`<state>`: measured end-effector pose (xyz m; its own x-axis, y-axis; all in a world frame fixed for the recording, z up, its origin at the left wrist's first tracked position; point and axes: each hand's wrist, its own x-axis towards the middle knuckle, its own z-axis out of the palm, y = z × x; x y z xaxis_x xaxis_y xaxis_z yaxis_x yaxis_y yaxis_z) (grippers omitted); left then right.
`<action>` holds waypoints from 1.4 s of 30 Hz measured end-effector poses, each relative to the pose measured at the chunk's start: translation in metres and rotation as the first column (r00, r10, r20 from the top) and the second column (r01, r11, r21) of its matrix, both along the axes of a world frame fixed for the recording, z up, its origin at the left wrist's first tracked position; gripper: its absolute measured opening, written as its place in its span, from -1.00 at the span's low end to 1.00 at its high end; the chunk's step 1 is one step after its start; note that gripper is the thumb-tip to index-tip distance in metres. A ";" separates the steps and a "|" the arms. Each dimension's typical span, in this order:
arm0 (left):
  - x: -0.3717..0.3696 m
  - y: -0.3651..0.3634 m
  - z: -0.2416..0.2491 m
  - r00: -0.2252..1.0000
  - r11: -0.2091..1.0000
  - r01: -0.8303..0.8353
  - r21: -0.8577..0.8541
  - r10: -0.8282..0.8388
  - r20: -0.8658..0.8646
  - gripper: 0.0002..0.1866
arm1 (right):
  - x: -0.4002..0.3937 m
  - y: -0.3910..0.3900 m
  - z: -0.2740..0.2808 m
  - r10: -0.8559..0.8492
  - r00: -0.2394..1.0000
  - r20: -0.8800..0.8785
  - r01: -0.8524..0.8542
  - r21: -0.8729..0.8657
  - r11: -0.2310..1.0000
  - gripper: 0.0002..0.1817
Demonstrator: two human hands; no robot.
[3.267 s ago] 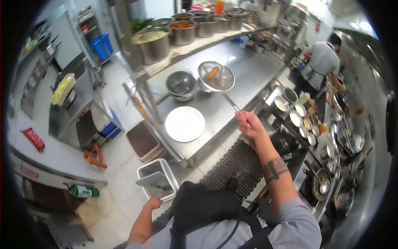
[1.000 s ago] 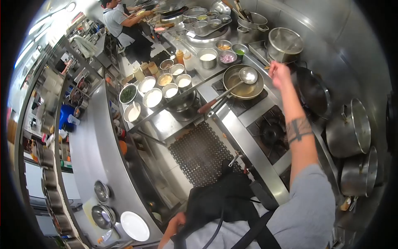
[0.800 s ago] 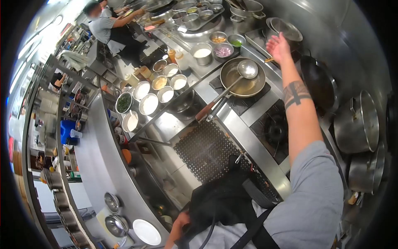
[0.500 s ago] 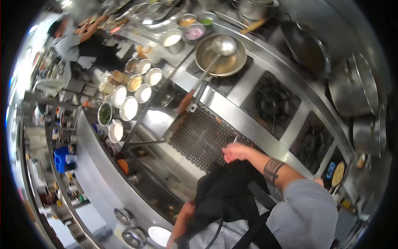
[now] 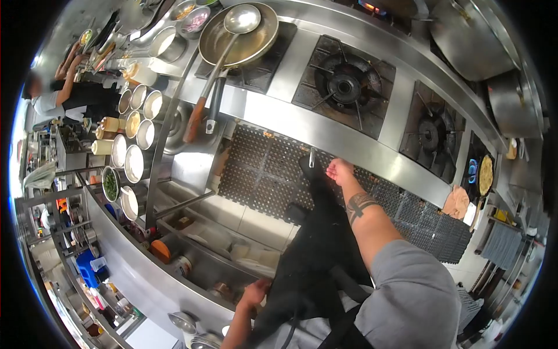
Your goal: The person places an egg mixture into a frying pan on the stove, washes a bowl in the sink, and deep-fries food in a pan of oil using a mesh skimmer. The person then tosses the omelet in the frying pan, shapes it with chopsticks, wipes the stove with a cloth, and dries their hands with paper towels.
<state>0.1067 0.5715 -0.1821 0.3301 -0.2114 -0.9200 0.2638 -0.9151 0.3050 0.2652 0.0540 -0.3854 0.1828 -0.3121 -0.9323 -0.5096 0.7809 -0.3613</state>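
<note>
Right hand (image 5: 339, 170): fingers curled into a loose fist low at the stove's front edge, just beside a small metal lever (image 5: 312, 157) there; whether it grips the lever cannot be told.
Left hand (image 5: 256, 291): down by the waist, fingers bent against the black apron (image 5: 317, 256) (a real grip or a mere touch cannot be told).
Pan (image 5: 238, 35): sits on the far-left burner, a ladle (image 5: 241, 18) lying in it, both handles pointing toward the floor mat (image 5: 261, 174).
Open burners (image 5: 344, 86): bare, to the right of the pan.
Seasoning bowls (image 5: 135, 136): ranked along the left shelf.
Co-worker (image 5: 64, 96): stands far left.
</note>
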 end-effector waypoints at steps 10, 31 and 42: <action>0.015 0.006 0.012 0.983 0.988 -0.149 0.043 0.153 -0.105 -0.61 | -0.017 -0.007 0.002 -0.013 0.966 0.258 -0.003 0.063 0.998 -0.94; -0.001 0.023 -0.006 0.991 0.989 -0.112 0.096 0.117 -0.056 -0.60 | -0.027 -0.011 -0.008 -0.006 0.915 0.404 -0.056 0.141 0.988 -0.93; 0.016 -0.021 0.019 0.998 0.993 -0.033 0.111 0.038 -0.045 -0.61 | -0.052 -0.014 0.037 0.007 0.875 0.483 -0.107 0.179 0.978 -0.64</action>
